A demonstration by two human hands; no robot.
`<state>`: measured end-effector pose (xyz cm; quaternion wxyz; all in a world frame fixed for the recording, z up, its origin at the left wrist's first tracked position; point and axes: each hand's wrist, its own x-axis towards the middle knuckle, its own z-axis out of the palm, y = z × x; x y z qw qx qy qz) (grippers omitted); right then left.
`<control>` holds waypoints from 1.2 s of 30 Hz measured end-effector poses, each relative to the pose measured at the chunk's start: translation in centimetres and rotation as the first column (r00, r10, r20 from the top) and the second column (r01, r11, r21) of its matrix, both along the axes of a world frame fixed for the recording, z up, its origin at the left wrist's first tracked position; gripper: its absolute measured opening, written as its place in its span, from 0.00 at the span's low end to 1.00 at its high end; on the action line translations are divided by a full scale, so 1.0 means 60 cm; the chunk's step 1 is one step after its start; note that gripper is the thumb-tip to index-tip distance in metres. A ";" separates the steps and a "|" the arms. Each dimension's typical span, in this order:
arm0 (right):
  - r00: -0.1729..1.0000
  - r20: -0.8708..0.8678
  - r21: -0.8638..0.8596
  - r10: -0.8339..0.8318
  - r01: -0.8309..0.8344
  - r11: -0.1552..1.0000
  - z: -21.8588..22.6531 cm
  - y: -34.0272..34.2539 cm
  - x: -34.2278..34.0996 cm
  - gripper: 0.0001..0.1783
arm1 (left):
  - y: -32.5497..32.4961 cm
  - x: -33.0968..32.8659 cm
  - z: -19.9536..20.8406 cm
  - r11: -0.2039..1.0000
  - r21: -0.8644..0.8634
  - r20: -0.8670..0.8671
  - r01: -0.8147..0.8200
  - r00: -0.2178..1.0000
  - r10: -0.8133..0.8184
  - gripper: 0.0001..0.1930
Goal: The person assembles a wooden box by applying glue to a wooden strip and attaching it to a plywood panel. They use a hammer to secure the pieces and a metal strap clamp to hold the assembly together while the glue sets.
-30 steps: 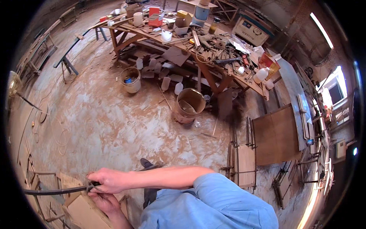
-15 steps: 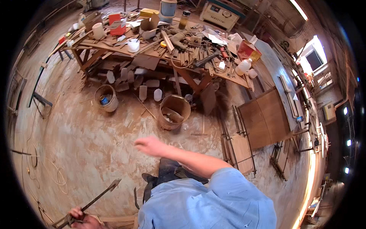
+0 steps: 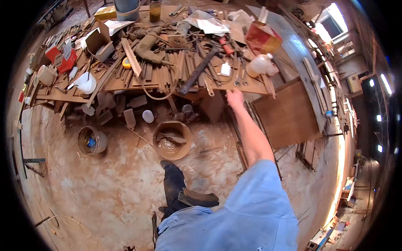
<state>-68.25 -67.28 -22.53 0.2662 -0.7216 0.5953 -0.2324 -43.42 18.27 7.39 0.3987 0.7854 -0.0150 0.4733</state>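
My right hand (image 3: 235, 98) reaches forward to the front edge of the cluttered wooden workbench (image 3: 138, 85), its fingers curled. Whether anything is between them is hidden. Close to it on the bench lie wrenches (image 3: 238, 79), a small white bottle (image 3: 225, 69), a dark, thick bar-like tool (image 3: 200, 70) and a red-handled tool (image 3: 226, 46). A larger translucent bottle (image 3: 258, 65) stands to the right of these. My left hand is out of the picture.
Two buckets (image 3: 187, 147) (image 3: 100, 144) stand on the dusty floor before the bench. A power drill (image 3: 148, 48), wood strips (image 3: 180, 69) and a torn red box (image 3: 264, 37) crowd the top. On the right leans a brown board (image 3: 287, 117) beside a long grey surface (image 3: 299, 50).
I have come nearer the bench. My right hand has swung forward and right to its edge. My left hand, holding a long metal tool at lower left before, has left the picture.
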 end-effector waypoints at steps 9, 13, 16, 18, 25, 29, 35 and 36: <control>0.978 0.133 -0.006 0.160 -0.161 0.987 0.084 -0.022 0.199 0.14 | -0.184 0.075 -0.042 0.996 -0.078 -0.139 -0.051 0.989 0.040 0.12; 0.914 -0.174 -0.368 0.367 -0.406 0.836 0.110 -0.121 0.298 0.16 | -0.228 0.085 -0.063 0.987 -0.156 -0.184 -0.032 0.983 0.003 0.11; 0.834 -0.403 -0.381 0.377 -0.528 0.759 0.110 -0.177 0.382 0.21 | -0.236 0.086 -0.073 0.974 -0.220 -0.215 -0.043 0.977 -0.006 0.10; 0.714 -0.567 -0.116 0.410 -0.562 0.819 0.136 -0.177 0.444 0.19 | -0.211 0.077 -0.067 0.960 -0.266 -0.228 -0.087 0.973 0.025 0.10; 0.613 -0.488 0.093 0.621 -0.671 0.735 0.070 -0.174 0.476 0.23 | -0.122 -0.088 0.016 0.752 -0.586 -0.340 -0.301 0.934 0.108 0.08; 0.653 -0.651 -0.212 0.387 -0.646 0.734 0.027 -0.239 0.361 0.24 | -0.236 0.022 -0.010 0.754 -0.631 -0.331 -0.182 0.942 -0.049 0.11; 0.757 -0.356 -0.346 0.549 -0.652 0.675 0.103 -0.101 0.413 0.25 | -0.128 -0.094 -0.050 0.774 -0.558 -0.318 -0.300 0.939 0.134 0.17; 0.751 -0.022 -0.154 0.660 -0.655 0.740 0.191 0.078 0.445 0.23 | -0.108 -0.120 -0.041 0.751 -0.583 -0.293 -0.311 0.942 0.162 0.17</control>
